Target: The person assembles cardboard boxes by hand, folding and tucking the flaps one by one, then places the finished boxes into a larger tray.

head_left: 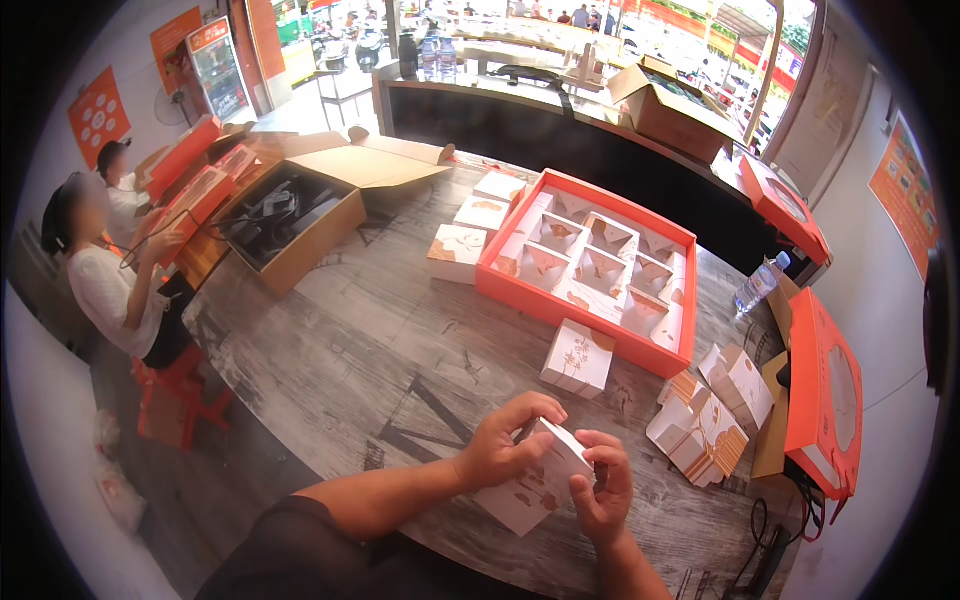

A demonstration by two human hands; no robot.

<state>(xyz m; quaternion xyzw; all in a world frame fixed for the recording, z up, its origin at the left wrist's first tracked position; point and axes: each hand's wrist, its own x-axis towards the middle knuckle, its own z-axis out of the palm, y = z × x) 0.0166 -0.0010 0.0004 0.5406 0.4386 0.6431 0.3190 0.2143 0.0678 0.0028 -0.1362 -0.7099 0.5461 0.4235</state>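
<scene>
A small white paper box [527, 497] with gold-orange print is between my two hands, near the table's front edge. My left hand [508, 440] grips its upper left part, thumb on the face and fingers over the top. On the other side, my right hand [604, 488] has its curled fingers and thumb at the box's upper right edge. Just beyond them sits a closed white box [579, 357]. Behind that lies a large red gift box [585, 315], its white inside split into compartments. Some compartments hold open-topped white boxes [602, 269].
Unfolded white cartons [700, 435] lie to my right, beside a red lidded box [822, 390]. A water bottle [762, 283] stands at the right. Small white boxes [460, 251] adjoin the gift box. Far left, a brown carton [290, 225] holds dark items; a person [120, 270] handles red boxes.
</scene>
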